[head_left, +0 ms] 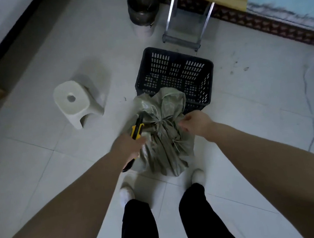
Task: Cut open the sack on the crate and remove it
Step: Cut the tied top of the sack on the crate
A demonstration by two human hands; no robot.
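Black slatted crate [173,70] at the far centre; grey-green woven sack [166,149] standing just near of it, between the feet, gathered top overlapping the crate's near left corner. White stool [76,101] well apart to the left. Left hand [129,144] clenched round a yellow-and-black utility knife [136,130] at the left of the sack's neck; right hand [196,123] pinching what looks like the string tie [159,121] from the right (blade itself too small to make out). Best done by pulling that string taut rightward, slipping the edge under it alone, cutting away from the right fingers, sparing the cloth below
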